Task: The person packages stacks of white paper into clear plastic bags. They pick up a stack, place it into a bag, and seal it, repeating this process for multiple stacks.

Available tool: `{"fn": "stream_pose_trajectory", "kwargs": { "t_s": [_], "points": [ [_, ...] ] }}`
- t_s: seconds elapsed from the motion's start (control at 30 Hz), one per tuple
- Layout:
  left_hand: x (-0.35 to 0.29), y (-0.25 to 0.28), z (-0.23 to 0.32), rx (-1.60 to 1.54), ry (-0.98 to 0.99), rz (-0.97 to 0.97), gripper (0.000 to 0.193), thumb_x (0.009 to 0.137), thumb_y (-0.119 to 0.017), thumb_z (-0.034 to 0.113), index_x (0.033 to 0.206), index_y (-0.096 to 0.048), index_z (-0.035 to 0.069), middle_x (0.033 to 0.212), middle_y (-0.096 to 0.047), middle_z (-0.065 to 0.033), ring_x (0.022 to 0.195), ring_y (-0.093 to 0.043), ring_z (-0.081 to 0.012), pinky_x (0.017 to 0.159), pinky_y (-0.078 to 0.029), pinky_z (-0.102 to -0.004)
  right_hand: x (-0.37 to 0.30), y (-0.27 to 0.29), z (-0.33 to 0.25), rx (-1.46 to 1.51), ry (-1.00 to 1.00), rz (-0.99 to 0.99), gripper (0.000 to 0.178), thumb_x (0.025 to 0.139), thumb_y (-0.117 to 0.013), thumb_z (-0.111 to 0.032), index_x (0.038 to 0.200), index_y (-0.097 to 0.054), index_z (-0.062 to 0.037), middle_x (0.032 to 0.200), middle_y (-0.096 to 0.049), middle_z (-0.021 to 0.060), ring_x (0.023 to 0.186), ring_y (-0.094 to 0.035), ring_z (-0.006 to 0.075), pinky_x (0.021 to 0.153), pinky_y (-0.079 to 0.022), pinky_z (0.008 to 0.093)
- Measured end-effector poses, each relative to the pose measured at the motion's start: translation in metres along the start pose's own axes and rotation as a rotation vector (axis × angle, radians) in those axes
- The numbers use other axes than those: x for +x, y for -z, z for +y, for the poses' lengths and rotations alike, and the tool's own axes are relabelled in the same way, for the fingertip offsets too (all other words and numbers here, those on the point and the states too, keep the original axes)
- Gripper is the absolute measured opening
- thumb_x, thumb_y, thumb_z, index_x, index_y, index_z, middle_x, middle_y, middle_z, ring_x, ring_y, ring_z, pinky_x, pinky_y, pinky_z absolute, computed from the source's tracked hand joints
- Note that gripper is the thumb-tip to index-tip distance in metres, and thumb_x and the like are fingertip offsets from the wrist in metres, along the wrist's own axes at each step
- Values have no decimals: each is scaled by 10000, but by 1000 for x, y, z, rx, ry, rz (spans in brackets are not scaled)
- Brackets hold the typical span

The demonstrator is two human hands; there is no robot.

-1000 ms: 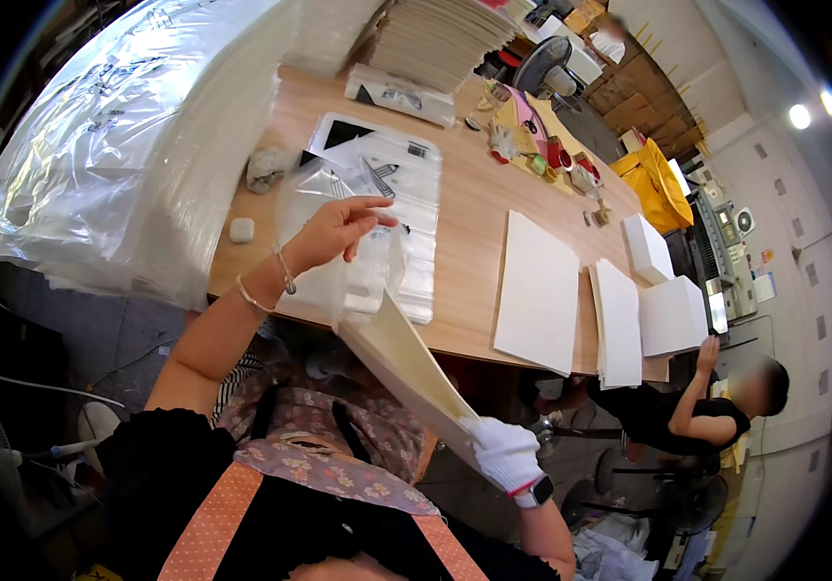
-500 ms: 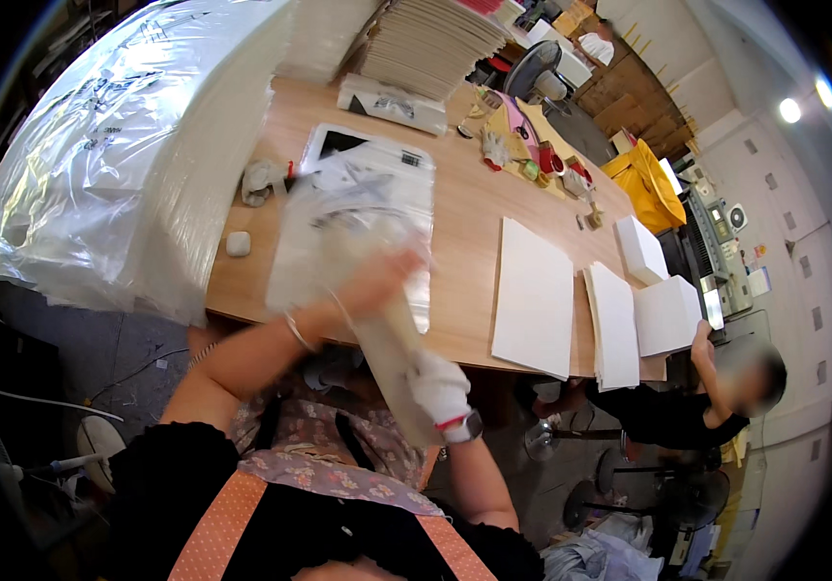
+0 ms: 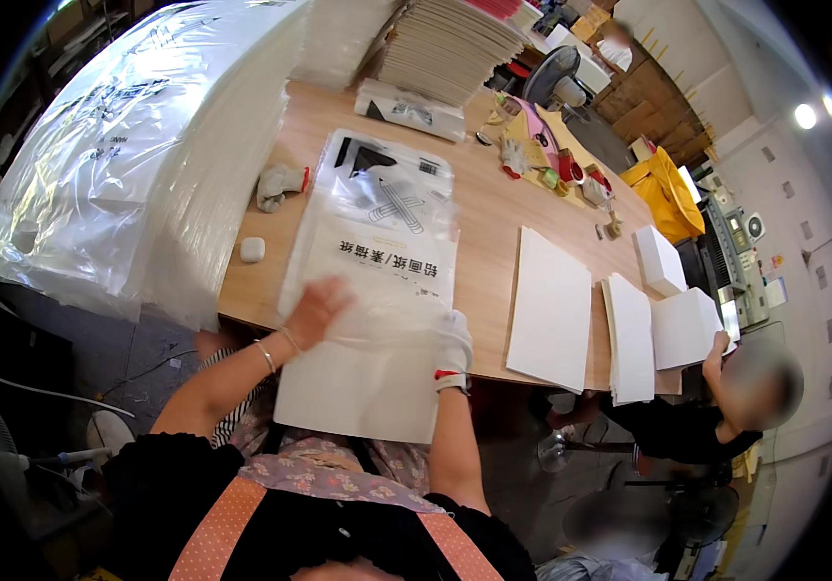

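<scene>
Item 1: white paper sheets, flat, near end overhanging the near edge of the table, far end at, and seemingly under, the film of a clear printed bag

Item 2: left hand, bare, motion-blurred, over the left side of the bag; state of its grip cannot be told

Item 3: right hand, white-gloved, at the right edge of bag and sheets; fingers unclear, so whether its grip is closed on that edge cannot be told

Surroundings: crumpled glove and small white case, left of the bag; white stack, to the right

Step in hand, as judged: feeding the sheets into the bag, apparently part-way

Next move, as judged: calls for an open mouth, sheets kept square, and a push from the near end
</scene>
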State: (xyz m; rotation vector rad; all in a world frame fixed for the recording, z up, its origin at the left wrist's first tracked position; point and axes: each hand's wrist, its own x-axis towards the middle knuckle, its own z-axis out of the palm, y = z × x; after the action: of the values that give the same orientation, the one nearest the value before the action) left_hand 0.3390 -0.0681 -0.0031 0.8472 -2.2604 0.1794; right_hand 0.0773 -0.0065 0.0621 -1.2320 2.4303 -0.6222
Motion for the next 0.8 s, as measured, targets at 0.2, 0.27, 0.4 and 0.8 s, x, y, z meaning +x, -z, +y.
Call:
{"fn": "stream_pose_trajectory", "kwargs": {
  "t_s": [0.2, 0.27, 0.4, 0.8],
  "points": [
    [-23, 37, -2, -1086, 1090, -20, 305, 834, -536, 65, 1129, -479, 8, 1269, -426, -154, 1053, -469, -295, 867, -386, -320, -40, 10, 24, 188, 102, 58, 213, 844, -568, -238, 929, -533, -46, 813, -620, 125, 711, -596, 269, 643, -472, 368],
    [-32, 69, 14, -931, 1038, -97, 232, 826, -556, 80, 1036, -501, -3, 1235, -436, -172, 1023, -474, -303, 857, -389, -321, -70, 8, 44, 326, 155, 30, 185, 844, -562, -180, 907, -547, -6, 804, -621, 119, 690, -582, 232, 634, -463, 323],
    [-77, 159, 77, -604, 725, -287, 141, 796, -598, 101, 782, -495, 6, 1077, -472, -203, 956, -490, -288, 796, -409, -324, -157, 34, 76, 433, 357, -52, 131, 807, -580, -73, 891, -574, 28, 815, -620, 100, 707, -559, 143, 624, -450, 287],
    [-99, 122, 90, -718, 1014, -307, 325, 888, -424, 68, 1207, -408, 14, 845, -586, -153, 647, -594, -257, 590, -481, -315, -160, 25, 139, 144, 414, 184, 66, 783, -548, -5, 720, -540, -22, 791, -594, 123, 656, -523, 246, 610, -435, 347]
  ]
}}
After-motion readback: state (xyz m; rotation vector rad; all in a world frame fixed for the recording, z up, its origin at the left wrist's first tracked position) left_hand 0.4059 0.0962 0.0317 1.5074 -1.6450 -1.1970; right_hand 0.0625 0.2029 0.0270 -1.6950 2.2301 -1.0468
